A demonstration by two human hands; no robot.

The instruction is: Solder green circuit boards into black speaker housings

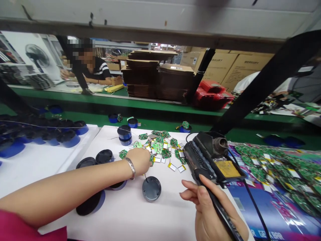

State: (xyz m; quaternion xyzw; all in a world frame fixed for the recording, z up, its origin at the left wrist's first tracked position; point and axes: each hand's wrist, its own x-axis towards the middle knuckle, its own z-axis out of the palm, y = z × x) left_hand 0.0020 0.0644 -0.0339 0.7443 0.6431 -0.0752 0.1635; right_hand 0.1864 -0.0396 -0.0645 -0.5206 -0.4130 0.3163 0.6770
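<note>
My left hand (139,161), with a bracelet at the wrist, reaches to the near edge of a pile of green circuit boards (158,147). Its fingers are closed at a circuit board (151,160), and the fingertips are mostly hidden. White battery pouches (172,166) are wired to the boards. Just below this hand lies a round dark plastic housing (151,189), open side up, with a thin wire. My right hand (213,207) is closed round the black handle of a soldering iron (220,214). The iron's front end is at the black soldering stand (200,154).
The stand carries a yellow sponge (227,168). More circuit boards (276,167) cover the right side. Blue-and-black round housings (124,134) stand behind, left and under my left forearm; others fill a white tray (85,132). Dark frame bars slant overhead. A person (92,67) sits beyond.
</note>
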